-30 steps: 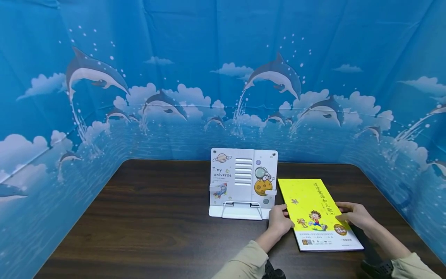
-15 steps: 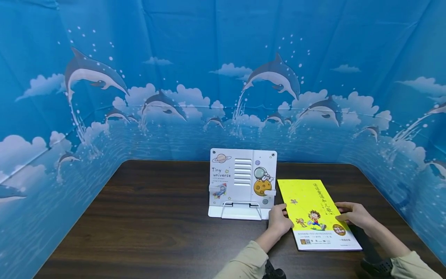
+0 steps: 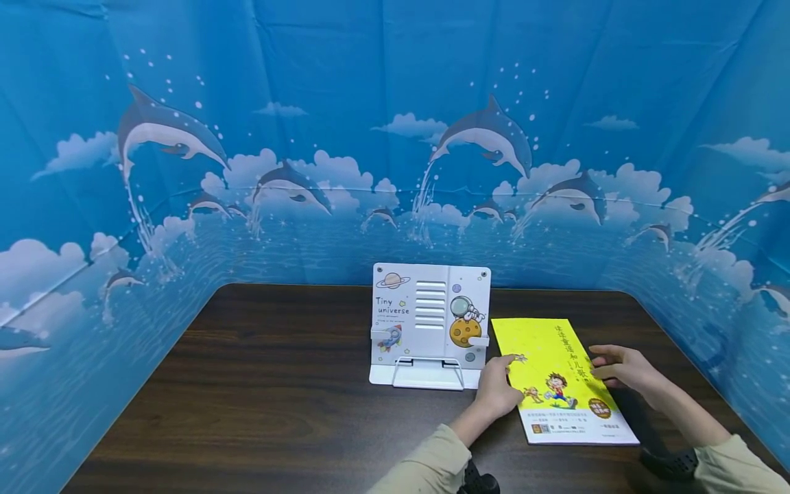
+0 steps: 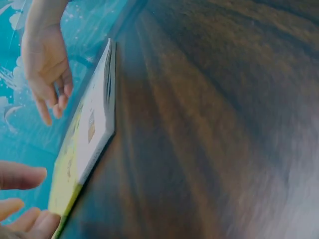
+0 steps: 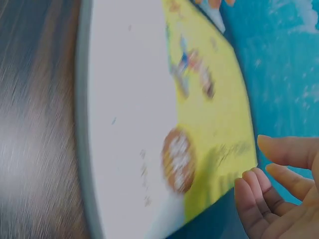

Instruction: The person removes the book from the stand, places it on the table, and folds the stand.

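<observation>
A yellow and white children's book [image 3: 537,339] lies flat on the dark wooden table, its cartoon cover facing up. At its left edge my left hand [image 3: 497,390] has its fingers and thumb spread apart. In the left wrist view, those fingertips [image 4: 47,224] overlap the book's edge [image 4: 110,89]. Over on the other side, my right hand [image 3: 629,370] hovers by the right edge with loosely bent fingers. The right wrist view shows its thumb [image 5: 284,151] and fingers near the corner of the yellow cover [image 5: 227,109], gripping nothing.
Just left of the book stands a white metal book stand [image 3: 430,343] with space drawings and a wire support in front. The brown table [image 3: 259,384] extends to the left. A blue dolphin-print curtain [image 3: 345,89] surrounds the table's back and sides.
Both hands have let go of the book's edges. The right hand has risen slightly, and the left fingers have lifted and straightened. The book lies almost where it was.
</observation>
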Action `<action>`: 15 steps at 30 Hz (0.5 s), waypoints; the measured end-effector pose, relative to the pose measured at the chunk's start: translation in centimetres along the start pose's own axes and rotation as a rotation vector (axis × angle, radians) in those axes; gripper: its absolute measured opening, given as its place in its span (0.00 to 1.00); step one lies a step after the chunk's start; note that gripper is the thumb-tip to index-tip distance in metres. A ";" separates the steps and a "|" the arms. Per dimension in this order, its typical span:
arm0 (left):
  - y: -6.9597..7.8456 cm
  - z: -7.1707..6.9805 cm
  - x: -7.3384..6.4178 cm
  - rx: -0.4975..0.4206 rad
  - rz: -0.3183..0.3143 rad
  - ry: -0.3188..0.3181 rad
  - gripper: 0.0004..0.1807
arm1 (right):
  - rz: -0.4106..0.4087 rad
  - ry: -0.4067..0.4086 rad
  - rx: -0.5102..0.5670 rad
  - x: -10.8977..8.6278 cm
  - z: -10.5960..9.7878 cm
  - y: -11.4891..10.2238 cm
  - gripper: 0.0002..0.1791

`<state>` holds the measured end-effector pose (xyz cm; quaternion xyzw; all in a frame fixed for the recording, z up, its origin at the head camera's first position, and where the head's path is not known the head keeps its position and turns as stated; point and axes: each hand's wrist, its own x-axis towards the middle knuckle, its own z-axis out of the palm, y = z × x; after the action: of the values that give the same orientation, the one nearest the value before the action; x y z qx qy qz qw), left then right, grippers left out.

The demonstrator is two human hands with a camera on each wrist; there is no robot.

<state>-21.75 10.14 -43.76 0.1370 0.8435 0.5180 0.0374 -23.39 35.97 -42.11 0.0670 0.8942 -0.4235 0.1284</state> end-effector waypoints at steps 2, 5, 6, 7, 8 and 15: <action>0.3 -0.4 0.0 0.002 0.039 -0.030 0.31 | -0.027 -0.022 0.019 -0.1 0.1 -0.7 0.39; 0.7 -1.3 0.0 -0.016 0.073 -0.062 0.29 | -0.056 -0.027 0.043 -0.5 0.5 -2.3 0.38; 0.8 -1.7 0.0 -0.023 0.081 -0.069 0.29 | -0.076 -0.030 0.035 -0.7 0.7 -2.8 0.37; 0.9 -2.1 0.1 -0.033 0.090 -0.075 0.28 | -0.095 -0.034 0.031 -0.9 0.8 -3.4 0.37; 1.1 -2.4 0.1 -0.043 0.087 -0.078 0.27 | -0.100 -0.033 0.030 -1.0 1.0 -4.0 0.36; 1.2 -5.4 0.6 -0.078 0.132 -0.031 0.25 | -0.170 -0.042 0.038 -0.7 1.2 -6.9 0.36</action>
<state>-23.27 6.12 -40.18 0.1986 0.8112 0.5496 0.0217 -24.04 30.64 -37.53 -0.0155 0.8855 -0.4513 0.1094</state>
